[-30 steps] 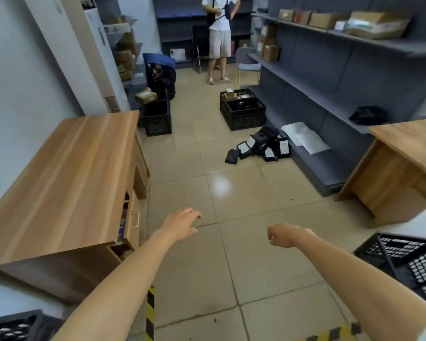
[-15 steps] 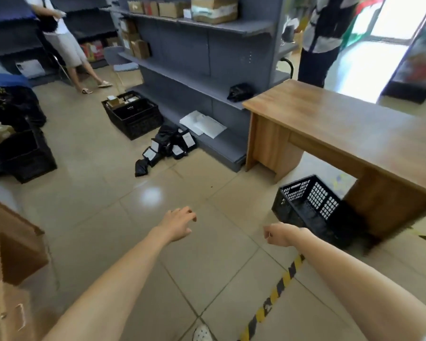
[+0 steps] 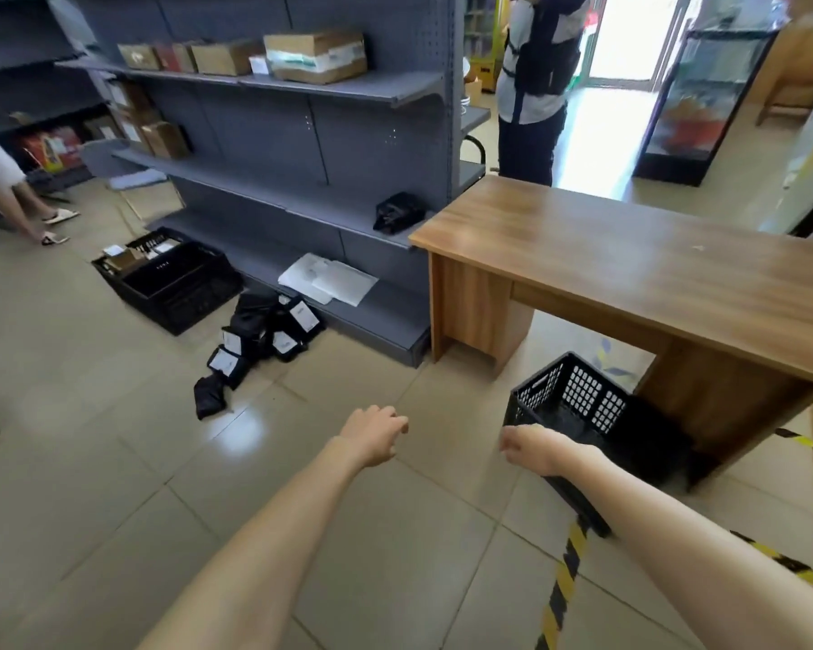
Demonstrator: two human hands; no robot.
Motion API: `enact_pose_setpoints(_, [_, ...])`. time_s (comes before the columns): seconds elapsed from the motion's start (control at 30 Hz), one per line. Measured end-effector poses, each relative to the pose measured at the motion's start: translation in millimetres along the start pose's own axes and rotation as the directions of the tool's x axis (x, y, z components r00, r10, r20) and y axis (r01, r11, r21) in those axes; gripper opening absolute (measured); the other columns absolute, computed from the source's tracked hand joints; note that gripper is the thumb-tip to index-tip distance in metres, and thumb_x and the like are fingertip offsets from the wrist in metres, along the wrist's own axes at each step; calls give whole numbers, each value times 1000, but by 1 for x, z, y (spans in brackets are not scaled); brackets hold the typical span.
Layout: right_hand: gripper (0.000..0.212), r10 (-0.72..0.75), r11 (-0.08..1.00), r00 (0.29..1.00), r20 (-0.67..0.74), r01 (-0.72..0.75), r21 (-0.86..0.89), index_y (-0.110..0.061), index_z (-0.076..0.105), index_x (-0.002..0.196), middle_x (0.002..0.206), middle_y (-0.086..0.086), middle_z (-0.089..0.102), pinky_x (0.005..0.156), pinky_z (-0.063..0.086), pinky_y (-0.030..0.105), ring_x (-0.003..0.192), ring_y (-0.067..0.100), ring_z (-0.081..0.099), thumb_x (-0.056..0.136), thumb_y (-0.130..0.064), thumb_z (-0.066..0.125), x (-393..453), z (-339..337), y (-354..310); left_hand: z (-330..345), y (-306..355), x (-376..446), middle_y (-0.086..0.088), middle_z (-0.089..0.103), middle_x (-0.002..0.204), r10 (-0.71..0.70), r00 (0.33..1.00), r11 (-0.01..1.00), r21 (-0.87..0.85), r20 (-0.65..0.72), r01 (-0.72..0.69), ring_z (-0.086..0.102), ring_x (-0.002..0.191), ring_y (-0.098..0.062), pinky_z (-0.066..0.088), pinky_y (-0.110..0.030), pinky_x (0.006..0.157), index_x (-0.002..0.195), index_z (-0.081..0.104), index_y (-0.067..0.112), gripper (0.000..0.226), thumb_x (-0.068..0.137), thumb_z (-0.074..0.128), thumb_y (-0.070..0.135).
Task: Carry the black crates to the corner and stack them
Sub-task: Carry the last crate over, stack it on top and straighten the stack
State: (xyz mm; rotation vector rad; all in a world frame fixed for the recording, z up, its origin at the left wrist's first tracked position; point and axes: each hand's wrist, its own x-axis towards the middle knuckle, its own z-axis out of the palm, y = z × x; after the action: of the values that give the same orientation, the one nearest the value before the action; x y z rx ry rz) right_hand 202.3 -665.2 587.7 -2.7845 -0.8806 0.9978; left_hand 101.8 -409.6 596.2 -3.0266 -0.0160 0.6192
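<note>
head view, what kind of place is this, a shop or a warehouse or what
Most likely a small shop or its stockroom: grey retail shelving holding cardboard boxes, a glass-door display fridge near the bright entrance, and black crates on the tiled floor.

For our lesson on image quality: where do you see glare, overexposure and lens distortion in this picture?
Head view: the doorway is blown out white; a ceiling light glares off the floor tiles; the wide lens bows the shelving and wooden desk.
</note>
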Motion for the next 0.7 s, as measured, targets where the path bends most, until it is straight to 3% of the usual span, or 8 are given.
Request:
enact_pose_setpoints(0.1, [31, -16, 999, 1000, 5, 16, 39, -20, 55, 124, 125, 3, 59, 94, 46, 36, 116, 25, 55, 95, -25, 44, 15, -4, -14, 0, -30, 22, -4, 48, 138, -29, 997, 999, 26, 74, 27, 47, 126, -27, 40, -40, 98, 135, 47, 26, 43, 93, 58, 30])
enact_pose_setpoints(0.2, [30, 60, 997, 996, 63, -62, 35, -23, 56, 121, 125, 3, 59, 94, 48, 40, 114, 25, 56, 93, -29, 46, 25, -1, 7, -4, -33, 50, -4, 49, 138, 17, 994, 998, 52, 105, -23, 47, 126, -27, 40, -40, 98, 135, 47, 27, 44, 93, 57, 30])
enact_pose_setpoints(0.47, [27, 309, 947, 938, 156, -320, 44, -25, 58, 116, 119, 3, 60, 92, 50, 39, 106, 24, 59, 92, -29, 46, 38, -12, 107, -27, 14, 147, -5, 48, 136, 214, 968, 972, 66, 129, -224, 47, 125, -29, 39, -40, 97, 137, 46, 26, 45, 93, 57, 29])
enact_pose_setpoints(0.7, [22, 332, 915, 937, 112, -349, 201, -25, 61, 110, 112, 2, 63, 90, 52, 39, 100, 22, 61, 93, -32, 49, 97, -65, 186, -70, 51, 267, -4, 49, 138, 269, 943, 948, 119, 194, -295, 48, 124, -28, 39, -40, 98, 137, 45, 26, 45, 94, 58, 28])
